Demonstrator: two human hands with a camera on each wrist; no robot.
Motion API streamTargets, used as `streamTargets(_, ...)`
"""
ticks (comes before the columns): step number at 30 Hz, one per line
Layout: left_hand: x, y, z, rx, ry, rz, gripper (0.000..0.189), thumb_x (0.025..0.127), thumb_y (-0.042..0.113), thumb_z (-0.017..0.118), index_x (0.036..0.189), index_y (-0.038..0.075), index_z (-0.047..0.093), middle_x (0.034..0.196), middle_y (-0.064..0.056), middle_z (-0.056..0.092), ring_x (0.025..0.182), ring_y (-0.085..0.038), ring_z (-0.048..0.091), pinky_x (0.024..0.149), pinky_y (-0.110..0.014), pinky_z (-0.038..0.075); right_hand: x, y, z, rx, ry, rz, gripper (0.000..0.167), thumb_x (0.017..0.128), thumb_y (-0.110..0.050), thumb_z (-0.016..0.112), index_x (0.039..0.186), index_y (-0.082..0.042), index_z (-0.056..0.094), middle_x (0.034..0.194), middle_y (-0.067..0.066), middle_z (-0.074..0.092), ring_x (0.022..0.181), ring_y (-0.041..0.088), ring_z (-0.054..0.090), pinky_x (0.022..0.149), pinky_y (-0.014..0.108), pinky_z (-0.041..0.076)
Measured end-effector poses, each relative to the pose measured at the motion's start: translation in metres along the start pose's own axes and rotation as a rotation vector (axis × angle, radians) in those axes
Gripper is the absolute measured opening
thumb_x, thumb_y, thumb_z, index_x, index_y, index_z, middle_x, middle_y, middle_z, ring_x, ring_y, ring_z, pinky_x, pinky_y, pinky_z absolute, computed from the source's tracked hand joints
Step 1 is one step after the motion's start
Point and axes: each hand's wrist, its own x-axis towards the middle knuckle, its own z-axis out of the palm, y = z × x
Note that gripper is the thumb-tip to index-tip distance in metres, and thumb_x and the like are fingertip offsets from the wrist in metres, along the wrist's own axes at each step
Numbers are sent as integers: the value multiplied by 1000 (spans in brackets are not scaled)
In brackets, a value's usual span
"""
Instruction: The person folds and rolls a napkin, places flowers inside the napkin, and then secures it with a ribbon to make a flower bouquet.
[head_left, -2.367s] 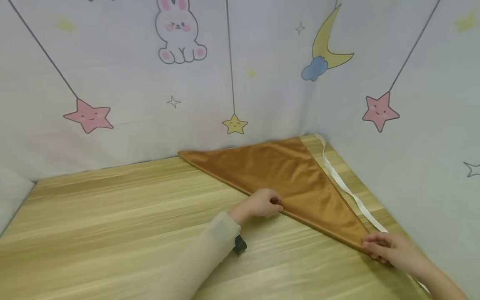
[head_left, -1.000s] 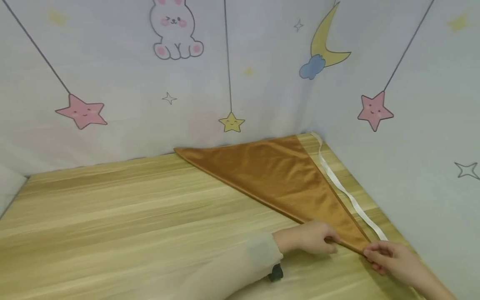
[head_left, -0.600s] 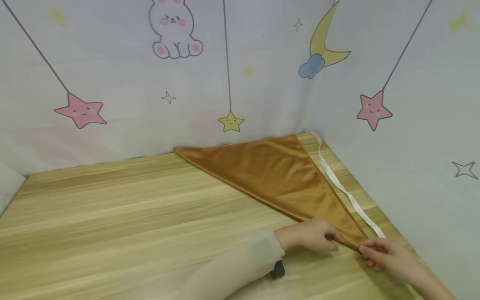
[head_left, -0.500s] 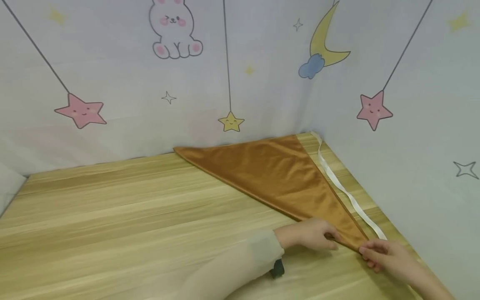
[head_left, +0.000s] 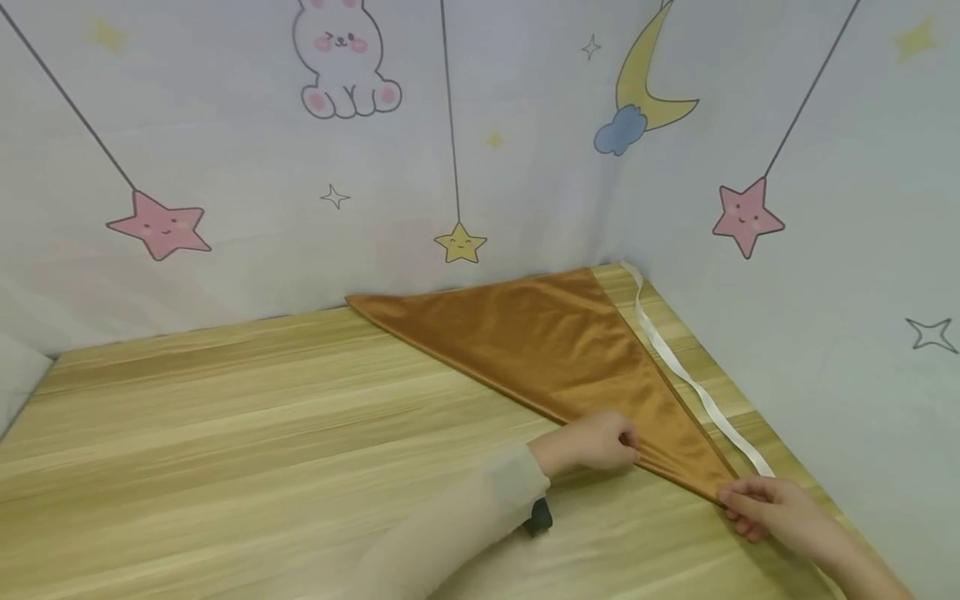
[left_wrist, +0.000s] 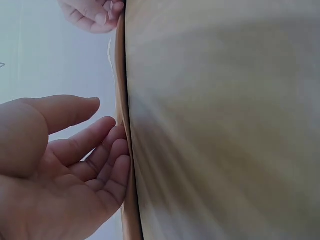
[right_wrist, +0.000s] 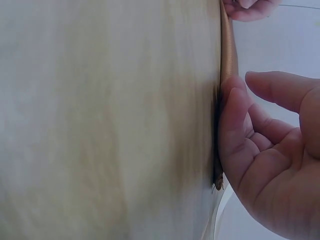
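Note:
A brown satin cloth (head_left: 517,333), folded into a triangle, lies on the wooden table (head_left: 225,433) with its long edge towards me. My left hand (head_left: 600,440) touches this long edge, right of its middle. In the left wrist view its fingertips rest against the cloth's edge (left_wrist: 131,200), the fingers loosely bent and the thumb apart. At the cloth's near right corner, my right hand (head_left: 772,508) presses the tip with its fingers. The right wrist view shows that thumb clear of the cloth, with a dark, frayed bit at the corner.
A white ribbon-like strip (head_left: 693,387) runs along the table's right side, beside the cloth. White fabric walls (head_left: 247,150) with printed stars, a rabbit and a moon border the table behind and on the right. A small black object (head_left: 538,518) sits under my left sleeve.
My left hand slid right along the cloth's long edge towards the right hand, paused, then moved back leftward. The right hand stayed at the corner. The cloth keeps its triangular shape.

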Motion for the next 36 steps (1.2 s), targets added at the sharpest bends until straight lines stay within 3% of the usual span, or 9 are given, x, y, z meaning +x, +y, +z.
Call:
streamTargets(7,-8,-23,-19,66,47,-6,10,93,14,61,87,13,69,85,6,64,70,-5,52,64,-18,43,1,0,1,-11,3,1,42,101,-21,49,116,18,54,89,6,64,72,9,60,65,27,54)
streamTargets(14,-15,-48,-39,132,117,-18,8,86,9,67,78,12,67,77,7,61,70,-5,50,64,-17,40,1,-1,0,-24,5,10,43,101,-23,49,117,17,55,89,5,64,72,9,61,65,27,54)
streamTargets(24,-32,-81,-62,177,197,-11,4,78,4,68,76,7,69,78,-1,65,71,-9,52,67,-19,42,2,4,-1,-19,-5,-1,43,101,-23,50,117,17,55,89,6,65,72,9,61,65,27,54)
streamTargets(36,-56,-124,-101,139,286,-169,10,83,0,64,77,7,67,80,-2,66,74,-13,55,70,-26,46,2,4,-1,-26,-21,30,46,102,-23,48,120,19,51,92,5,66,73,8,61,66,27,54)
